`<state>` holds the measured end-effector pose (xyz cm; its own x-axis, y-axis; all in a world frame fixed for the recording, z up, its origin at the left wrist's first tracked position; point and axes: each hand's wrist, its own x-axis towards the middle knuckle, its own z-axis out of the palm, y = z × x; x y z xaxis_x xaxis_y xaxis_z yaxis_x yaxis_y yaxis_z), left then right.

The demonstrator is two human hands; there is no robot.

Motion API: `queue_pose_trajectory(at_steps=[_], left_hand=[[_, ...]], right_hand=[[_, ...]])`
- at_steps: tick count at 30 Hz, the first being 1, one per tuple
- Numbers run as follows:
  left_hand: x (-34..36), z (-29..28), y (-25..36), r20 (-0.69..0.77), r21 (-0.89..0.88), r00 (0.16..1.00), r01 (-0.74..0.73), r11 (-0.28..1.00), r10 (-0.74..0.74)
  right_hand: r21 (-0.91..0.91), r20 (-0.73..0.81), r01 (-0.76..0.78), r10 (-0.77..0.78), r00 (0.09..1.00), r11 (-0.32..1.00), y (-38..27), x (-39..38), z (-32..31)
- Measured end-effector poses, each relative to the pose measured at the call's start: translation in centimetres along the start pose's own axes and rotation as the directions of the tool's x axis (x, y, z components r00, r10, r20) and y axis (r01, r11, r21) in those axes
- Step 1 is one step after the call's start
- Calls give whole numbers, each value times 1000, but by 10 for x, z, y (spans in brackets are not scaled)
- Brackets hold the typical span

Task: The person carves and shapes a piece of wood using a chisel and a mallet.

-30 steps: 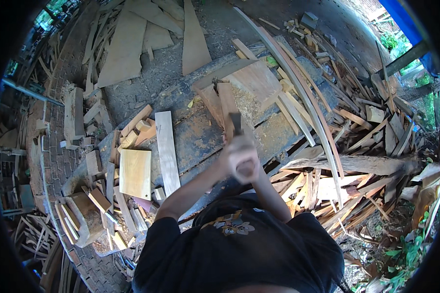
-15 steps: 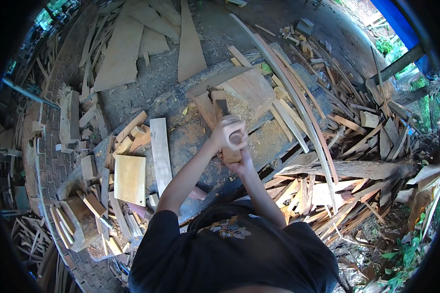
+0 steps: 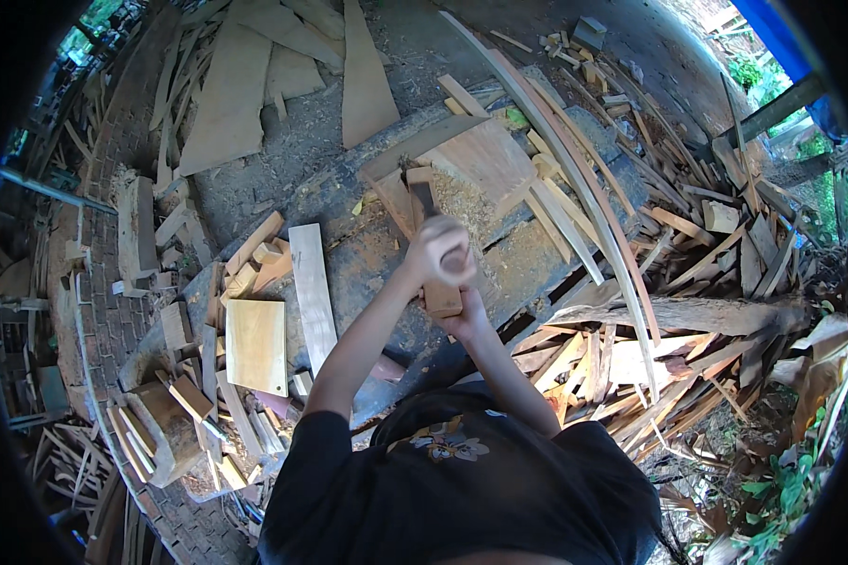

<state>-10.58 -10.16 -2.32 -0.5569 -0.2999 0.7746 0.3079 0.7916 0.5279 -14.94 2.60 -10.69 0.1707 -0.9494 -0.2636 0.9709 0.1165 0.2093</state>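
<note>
A long wooden piece (image 3: pixel 442 299) with a dark middle section lies in front of me, pointing away over the work surface. My right hand (image 3: pixel 466 322) is wrapped round its near end from the right and below. Over its middle is my left hand (image 3: pixel 433 250), curled into a ring and smeared by motion; what its fingers grip is hidden. Beyond both hands, a broad wooden block (image 3: pixel 485 165) rests on the bench (image 3: pixel 363 268), with wood shavings (image 3: pixel 455 200) scattered over and beside it.
A pale board (image 3: pixel 307 282) and a square yellowish panel (image 3: pixel 255 344) lie to the left. Long curved strips (image 3: pixel 575 179) cross the right side, beside a heap of split wood (image 3: pixel 575 372). Flat sheets (image 3: pixel 226 104) lie at the far left.
The view has shifted slightly. My left hand remains curled over the wooden piece, blurred in both frames. My right hand keeps its hold on the near end.
</note>
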Motion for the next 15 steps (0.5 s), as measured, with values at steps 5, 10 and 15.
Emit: queue_pose_trajectory(at_steps=[5,10,15], left_hand=[[10,4,-17,-69,-4,994,80,997,-80],[-2,-7,44,-10,-141,999,48,989,-50],[2,-6,15,-44,-129,999,23,991,-29]], right_hand=[[-85,-22,-9,7,1000,996,-5,0,-4],[-126,-336,91,-129,933,988,-8,-5,6],[-211,-338,85,-154,928,974,0,-8,20]])
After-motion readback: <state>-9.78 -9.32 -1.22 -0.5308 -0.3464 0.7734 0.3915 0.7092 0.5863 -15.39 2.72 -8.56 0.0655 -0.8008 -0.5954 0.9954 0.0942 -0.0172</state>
